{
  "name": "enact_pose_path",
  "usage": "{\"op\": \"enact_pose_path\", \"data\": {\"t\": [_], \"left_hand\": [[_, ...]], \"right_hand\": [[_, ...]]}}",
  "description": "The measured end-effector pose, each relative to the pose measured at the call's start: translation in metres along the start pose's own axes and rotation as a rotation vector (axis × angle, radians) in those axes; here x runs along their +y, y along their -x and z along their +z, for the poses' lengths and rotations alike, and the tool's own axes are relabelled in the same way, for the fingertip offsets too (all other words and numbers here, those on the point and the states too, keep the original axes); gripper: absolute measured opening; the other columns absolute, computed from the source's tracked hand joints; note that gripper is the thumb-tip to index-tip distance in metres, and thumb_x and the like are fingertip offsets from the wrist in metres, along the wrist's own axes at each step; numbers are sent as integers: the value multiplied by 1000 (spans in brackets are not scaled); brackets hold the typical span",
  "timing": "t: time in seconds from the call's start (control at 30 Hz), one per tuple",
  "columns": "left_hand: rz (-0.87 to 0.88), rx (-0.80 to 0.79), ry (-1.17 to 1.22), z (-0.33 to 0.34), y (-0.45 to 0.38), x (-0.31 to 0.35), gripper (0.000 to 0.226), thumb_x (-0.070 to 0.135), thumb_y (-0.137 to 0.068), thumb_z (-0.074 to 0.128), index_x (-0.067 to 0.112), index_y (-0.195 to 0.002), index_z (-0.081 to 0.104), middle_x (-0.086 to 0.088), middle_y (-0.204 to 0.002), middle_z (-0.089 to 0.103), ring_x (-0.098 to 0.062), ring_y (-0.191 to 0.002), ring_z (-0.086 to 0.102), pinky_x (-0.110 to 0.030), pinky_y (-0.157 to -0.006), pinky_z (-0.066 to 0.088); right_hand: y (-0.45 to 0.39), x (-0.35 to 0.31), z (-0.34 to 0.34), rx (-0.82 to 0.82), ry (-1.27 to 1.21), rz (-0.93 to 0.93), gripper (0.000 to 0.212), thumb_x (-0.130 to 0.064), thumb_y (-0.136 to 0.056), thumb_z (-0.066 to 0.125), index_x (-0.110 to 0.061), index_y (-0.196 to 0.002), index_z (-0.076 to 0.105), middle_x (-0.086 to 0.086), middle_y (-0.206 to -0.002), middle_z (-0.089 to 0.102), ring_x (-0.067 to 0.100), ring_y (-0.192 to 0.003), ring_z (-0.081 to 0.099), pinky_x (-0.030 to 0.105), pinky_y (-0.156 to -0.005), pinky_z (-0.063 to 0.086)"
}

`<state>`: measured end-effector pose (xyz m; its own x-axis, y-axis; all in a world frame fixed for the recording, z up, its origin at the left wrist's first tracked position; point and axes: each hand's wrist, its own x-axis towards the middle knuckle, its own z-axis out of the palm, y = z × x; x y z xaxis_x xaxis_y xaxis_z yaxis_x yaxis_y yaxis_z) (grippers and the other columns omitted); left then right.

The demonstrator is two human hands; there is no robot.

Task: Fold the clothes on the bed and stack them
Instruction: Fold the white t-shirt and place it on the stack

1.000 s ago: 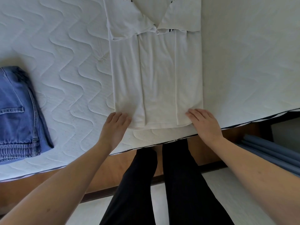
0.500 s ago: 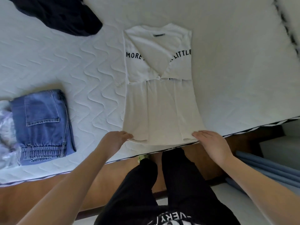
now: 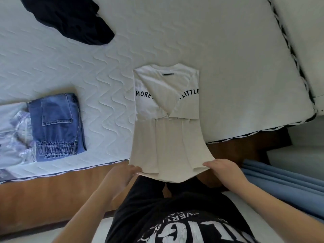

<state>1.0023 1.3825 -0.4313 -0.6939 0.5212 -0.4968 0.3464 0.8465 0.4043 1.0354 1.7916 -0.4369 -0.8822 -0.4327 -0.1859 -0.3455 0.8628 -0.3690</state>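
A white T-shirt (image 3: 166, 109) with black lettering lies on the mattress, its sides and sleeves folded inward into a long strip. My left hand (image 3: 122, 174) pinches the hem's left corner and my right hand (image 3: 222, 168) pinches the right corner. The hem is raised off the bed and hangs over the bed's near edge. Folded blue jeans (image 3: 56, 125) rest at the left on top of a pale patterned garment (image 3: 15, 135). A crumpled black garment (image 3: 70, 18) lies at the far left.
The white quilted mattress (image 3: 236, 76) has a black-and-white piped edge on the right and near sides. A brown wooden bed frame (image 3: 43, 195) runs below it. Blue fabric (image 3: 284, 181) lies on the floor at the right. My black-clad legs stand against the bed.
Both hands have closed on the shirt's hem corners and lifted the hem up and toward me. The view has pulled back, bringing the collar and black garment into sight.
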Motion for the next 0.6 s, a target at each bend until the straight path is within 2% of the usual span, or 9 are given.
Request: {"op": "enact_pose_path", "data": {"t": [0.07, 0.17, 0.23, 0.37, 0.43, 0.5, 0.6], "left_hand": [[-19, 50, 1, -5, -1, 5, 38, 12, -89, 63, 34, -119, 67, 8, -104, 73, -21, -90, 71, -28, -74, 52], [-50, 31, -73, -25, -13, 13, 36, 18, -97, 53, 40, -125, 62, 11, -116, 68, -17, -102, 66, -32, -86, 50], [-56, 33, -95, -39, -20, 15, 31, 22, -99, 51, 39, -121, 65, 10, -114, 68, -17, -102, 65, -34, -87, 50], [-34, 117, -59, -68, -32, 19, 22, 22, -98, 56, 30, -112, 71, 13, -112, 69, -14, -100, 65, -25, -79, 46], [-51, 109, -53, -80, -38, 18, 23, 23, -100, 53, 29, -115, 69, 16, -116, 66, -11, -107, 61, -22, -83, 41], [-78, 103, -21, -91, -43, 17, 24, 24, -101, 51, 28, -117, 68, 15, -118, 65, -11, -111, 57, -24, -90, 41], [-113, 100, 17, -108, -52, 13, 24, 23, -101, 50, 29, -117, 67, 11, -115, 68, -14, -109, 59, -27, -89, 42]], "right_hand": [[-2, 2, -8, 15, 15, 7, 56, 8, -37, 89, -12, -88, 76, 2, -67, 69, 21, -56, 67, 26, -49, 54], [-13, 9, -26, 45, 43, 3, 55, 7, -39, 88, -14, -87, 75, 2, -63, 66, 24, -53, 64, 27, -48, 51], [-20, 14, -41, 51, 49, 5, 50, 7, -44, 88, -17, -86, 75, 1, -66, 68, 24, -55, 65, 27, -49, 50], [-36, 23, -65, 47, -13, 111, 26, 0, -74, 75, -18, -93, 77, 7, -81, 74, 32, -72, 69, 40, -64, 54], [-44, 25, -74, 84, -28, 111, 21, -2, -74, 77, -17, -88, 77, 6, -80, 74, 32, -72, 68, 41, -63, 54], [-50, 25, -81, 107, -16, 107, 19, -6, -71, 83, -16, -85, 76, 3, -78, 71, 31, -71, 65, 38, -61, 49], [-64, 27, -89, 133, -29, 141, 16, -9, -72, 84, -15, -85, 76, 3, -80, 63, 28, -72, 59, 36, -60, 44]]}}
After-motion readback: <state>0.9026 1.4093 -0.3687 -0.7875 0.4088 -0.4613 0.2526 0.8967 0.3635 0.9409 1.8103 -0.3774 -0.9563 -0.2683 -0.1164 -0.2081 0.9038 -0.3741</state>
